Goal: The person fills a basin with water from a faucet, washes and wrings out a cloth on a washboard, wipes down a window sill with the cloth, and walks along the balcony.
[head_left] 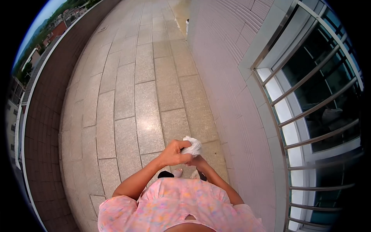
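Note:
A bunched-up white cloth (193, 147) is held in front of my body, above the tiled floor. My left hand (175, 153) is closed around it, thumb and fingers pressed against its left side. Just beneath, my right hand (197, 161) is closed at the lower end of the cloth, its fingers partly hidden behind the cloth and my left hand. Both forearms reach forward from the short sleeves of a pink patterned top (181, 199).
On the right runs a tiled wall (232, 96) with a window behind curved metal bars (309, 114). A low brick parapet (44, 116) borders the left side, with buildings beyond. Stone tiles (119, 85) pave the walkway. A small white object (187, 26) stands by the wall farther ahead.

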### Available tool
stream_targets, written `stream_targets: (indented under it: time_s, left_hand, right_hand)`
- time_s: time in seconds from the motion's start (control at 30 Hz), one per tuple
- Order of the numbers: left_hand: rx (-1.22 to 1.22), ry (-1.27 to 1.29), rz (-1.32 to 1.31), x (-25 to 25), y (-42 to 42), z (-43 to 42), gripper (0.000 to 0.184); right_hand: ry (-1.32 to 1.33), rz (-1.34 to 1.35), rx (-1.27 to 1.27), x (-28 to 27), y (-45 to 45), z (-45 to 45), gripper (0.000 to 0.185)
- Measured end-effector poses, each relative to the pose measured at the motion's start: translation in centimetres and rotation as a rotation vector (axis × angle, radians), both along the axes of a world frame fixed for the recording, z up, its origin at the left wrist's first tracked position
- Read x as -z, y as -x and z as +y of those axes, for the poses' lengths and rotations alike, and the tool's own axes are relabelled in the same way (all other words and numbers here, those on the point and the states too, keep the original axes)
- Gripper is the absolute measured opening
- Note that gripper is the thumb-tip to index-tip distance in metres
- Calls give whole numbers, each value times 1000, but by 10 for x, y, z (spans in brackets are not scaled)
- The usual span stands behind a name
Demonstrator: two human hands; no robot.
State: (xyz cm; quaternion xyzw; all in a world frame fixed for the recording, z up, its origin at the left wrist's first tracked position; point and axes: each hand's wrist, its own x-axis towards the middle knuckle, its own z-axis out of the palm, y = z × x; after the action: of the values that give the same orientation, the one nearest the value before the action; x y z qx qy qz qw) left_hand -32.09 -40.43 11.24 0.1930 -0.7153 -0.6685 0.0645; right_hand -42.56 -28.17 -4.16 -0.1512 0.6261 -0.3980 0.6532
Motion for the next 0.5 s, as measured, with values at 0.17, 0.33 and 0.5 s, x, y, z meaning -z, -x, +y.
stream_targets:
  time_s: [0.17,0.33,0.5]
  left_hand:
    - [-16,-30,18,24,11,-49,15]
    - [-61,-17,-50,47,46,-110,16]
    - [-55,111,-125,63,101,-186,22]
  right_hand:
    - [197,-168,237,50,39,-50,26]
    - [338,-504,564,23,97,-122,33]
    - [460,-845,673,33,170,-211,38]
